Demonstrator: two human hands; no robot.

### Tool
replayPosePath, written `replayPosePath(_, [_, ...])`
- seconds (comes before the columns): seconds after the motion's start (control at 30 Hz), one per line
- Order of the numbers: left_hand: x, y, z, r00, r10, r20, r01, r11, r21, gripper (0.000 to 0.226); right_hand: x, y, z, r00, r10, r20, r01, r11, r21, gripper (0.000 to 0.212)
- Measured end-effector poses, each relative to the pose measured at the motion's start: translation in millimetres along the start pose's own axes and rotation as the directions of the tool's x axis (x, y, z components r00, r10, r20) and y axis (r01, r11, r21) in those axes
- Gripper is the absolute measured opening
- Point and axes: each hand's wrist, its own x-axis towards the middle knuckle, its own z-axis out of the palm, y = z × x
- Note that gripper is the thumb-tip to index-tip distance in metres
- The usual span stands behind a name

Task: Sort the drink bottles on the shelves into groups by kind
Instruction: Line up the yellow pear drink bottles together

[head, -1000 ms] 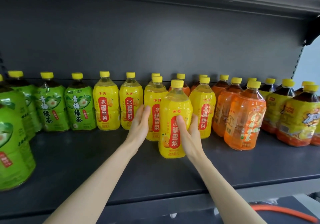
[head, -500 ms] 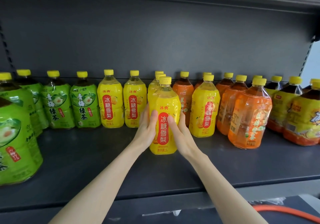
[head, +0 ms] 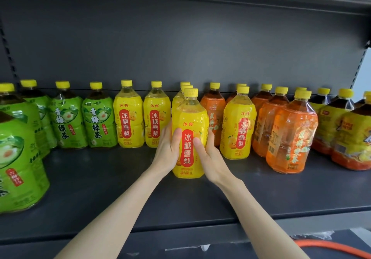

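- your left hand point(head: 167, 152) wraps the left side of the front yellow bottle point(head: 188, 118), thumb laid against the edge of the red label. the other fingers are hidden behind the bottle, and the bare forearm reaches up from the lower left.
- your right hand point(head: 208, 154) clasps the bottle's right side, thumb tip on the label, forearm coming in from the lower right.
- both hands are grasping this one bottle. it is upright mid-shelf, forward of more yellow bottles lined up right behind it. whether its base touches the shelf point(head: 120, 188) cannot be told.
- the bottle is clear, ribbed plastic in a glossy yellow sleeve, with a tall red oval label, a ridged yellow cap and pale liquid in the neck.
- green-sleeved bottles point(head: 66, 118) stand to the left, with two yellow ones between them and your hands.
- a lone yellow bottle point(head: 237, 126) stands to the right among orange-sleeved bottles point(head: 291, 138).
- the shelf is matte dark grey metal. an orange hose point(head: 331, 246) curves below it at the lower right.
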Motion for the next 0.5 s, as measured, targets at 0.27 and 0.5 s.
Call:
replayPosePath(0.27, [-3.1, 6.5, -3.4, 0.997, -0.039, 0.069, 0.041, 0.999, -0.027, 0.075, -5.7, -6.9, -5.1, 0.999, 0.033, 0.021, -0.034, 0.999, 0.034, 0.081])
replayPosePath(0.5, [-17.0, 28.1, -22.4, 0.987, -0.084, 0.135, 0.073, 0.993, 0.091, 0.048, -23.5, -24.7, -11.1, 0.998, -0.012, -0.069, -0.006, 0.965, -0.263, 0.076])
